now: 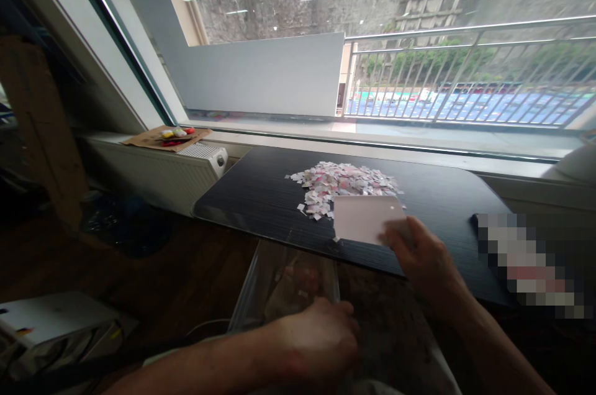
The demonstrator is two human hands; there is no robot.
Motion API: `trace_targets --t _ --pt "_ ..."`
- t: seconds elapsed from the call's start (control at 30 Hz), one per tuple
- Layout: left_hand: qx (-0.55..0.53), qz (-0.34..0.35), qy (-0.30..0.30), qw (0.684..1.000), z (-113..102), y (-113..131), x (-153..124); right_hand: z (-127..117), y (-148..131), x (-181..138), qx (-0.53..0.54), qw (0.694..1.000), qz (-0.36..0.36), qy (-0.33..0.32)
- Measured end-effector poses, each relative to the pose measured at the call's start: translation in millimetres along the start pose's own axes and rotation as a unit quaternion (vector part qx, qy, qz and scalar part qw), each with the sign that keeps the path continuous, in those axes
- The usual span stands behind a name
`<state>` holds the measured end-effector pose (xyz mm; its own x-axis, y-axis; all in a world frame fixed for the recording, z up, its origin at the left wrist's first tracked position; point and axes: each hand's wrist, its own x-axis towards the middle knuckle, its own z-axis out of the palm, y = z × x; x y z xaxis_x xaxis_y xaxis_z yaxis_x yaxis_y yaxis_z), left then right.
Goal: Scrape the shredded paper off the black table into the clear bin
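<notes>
A heap of small pink and white paper scraps (344,185) lies on a dark table (261,196) by the window. My right hand (421,255) is closed on a pale flat card (363,218) that stands at the near edge of the heap. My left hand (319,336) grips the rim of a clear plastic container (279,286) held just below the table's front edge. A few scraps lie inside the container.
A white radiator (205,156) stands left of the table, with a cardboard sheet holding small colourful items (170,134) on the sill. A blurred object (531,264) lies at the table's right. A white box (51,317) sits on the floor at lower left.
</notes>
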<state>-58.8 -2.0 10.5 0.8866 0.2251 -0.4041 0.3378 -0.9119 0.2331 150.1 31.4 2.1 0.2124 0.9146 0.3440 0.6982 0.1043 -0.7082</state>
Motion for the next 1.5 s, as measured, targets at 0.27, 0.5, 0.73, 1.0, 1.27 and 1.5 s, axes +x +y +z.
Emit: trace_targets --t 0.27,0.5,0.73,1.0,1.27,1.5 --pt "-0.015 -0.022 0.013 1.000 9 -9 -15 -47 4 -32 -0.016 0.998 0.053 0.013" --pt "-0.018 -0.036 0.002 0.999 11 -8 -11 -34 22 -15 0.090 0.992 0.088 -0.020" --pt "-0.036 -0.044 0.000 0.998 9 -7 -15 -26 53 -10 0.200 0.970 0.131 -0.055" --pt "-0.042 -0.045 0.003 0.998 10 -9 -13 -29 52 -3 0.181 0.973 0.136 -0.042" --pt "-0.047 -0.041 0.009 0.998 12 -9 -14 -17 39 6 0.222 0.962 0.141 -0.077" --pt "-0.055 -0.037 0.012 0.998 15 -10 -14 -18 26 20 0.209 0.965 0.117 -0.108"
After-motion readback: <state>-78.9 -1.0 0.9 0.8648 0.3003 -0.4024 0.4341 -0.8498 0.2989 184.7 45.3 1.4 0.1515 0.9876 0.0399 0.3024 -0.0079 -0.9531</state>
